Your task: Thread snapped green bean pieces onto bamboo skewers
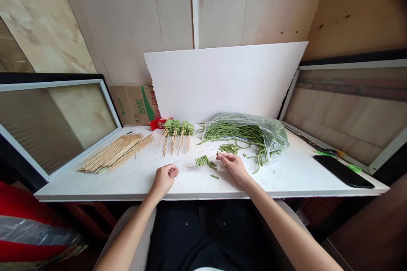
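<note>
I find the skewer (188,166) between both hands at the desk's (127,187) centre, part-loaded by my judgement: short green bean pieces (201,161) sit side by side across it, its left length bare and pale. The left hand (165,175) is closed on the bare end; the right hand (233,165) pinches a bean piece (217,153) at the tip. From the skewer: cut-bean pile (228,148) at 2 o'clock, bagged whole beans (235,132) beyond; filled skewers (178,128), apparently done, at 11; bare sticks (117,152), unused, towards 9.
</note>
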The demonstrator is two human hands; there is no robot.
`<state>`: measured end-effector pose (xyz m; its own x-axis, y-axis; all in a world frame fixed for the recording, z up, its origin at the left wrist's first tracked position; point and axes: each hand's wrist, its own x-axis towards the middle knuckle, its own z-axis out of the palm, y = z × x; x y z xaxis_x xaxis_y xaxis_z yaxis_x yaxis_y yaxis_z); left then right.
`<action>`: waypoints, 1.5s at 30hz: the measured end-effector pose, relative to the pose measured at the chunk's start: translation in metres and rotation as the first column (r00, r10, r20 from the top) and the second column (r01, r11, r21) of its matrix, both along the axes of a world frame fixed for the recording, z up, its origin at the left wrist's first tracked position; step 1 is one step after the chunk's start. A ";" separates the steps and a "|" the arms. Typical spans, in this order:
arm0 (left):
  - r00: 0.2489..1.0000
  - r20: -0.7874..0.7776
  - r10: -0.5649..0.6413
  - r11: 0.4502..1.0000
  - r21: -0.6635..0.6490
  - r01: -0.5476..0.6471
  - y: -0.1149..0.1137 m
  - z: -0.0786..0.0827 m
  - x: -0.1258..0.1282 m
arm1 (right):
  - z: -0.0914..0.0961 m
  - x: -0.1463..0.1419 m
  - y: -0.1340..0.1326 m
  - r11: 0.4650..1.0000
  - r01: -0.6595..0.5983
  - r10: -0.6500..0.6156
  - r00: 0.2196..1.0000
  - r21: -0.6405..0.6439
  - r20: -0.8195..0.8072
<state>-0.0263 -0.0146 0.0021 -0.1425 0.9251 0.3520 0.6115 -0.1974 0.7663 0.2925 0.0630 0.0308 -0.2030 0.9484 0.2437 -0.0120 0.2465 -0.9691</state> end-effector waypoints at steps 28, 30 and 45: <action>0.997 -0.068 -0.026 0.998 0.063 0.030 -0.002 0.001 0.003 | -0.002 -0.002 -0.001 1.000 -0.003 0.002 0.998 -0.008 -0.062; 0.997 -0.063 -0.037 0.997 0.062 0.041 -0.002 0.000 0.003 | -0.002 -0.002 0.000 1.000 -0.001 0.000 0.998 -0.002 -0.056; 0.998 -0.037 -0.043 0.999 0.027 0.044 0.000 -0.002 0.005 | -0.003 -0.020 -0.015 0.994 -0.106 0.106 0.993 0.003 -0.058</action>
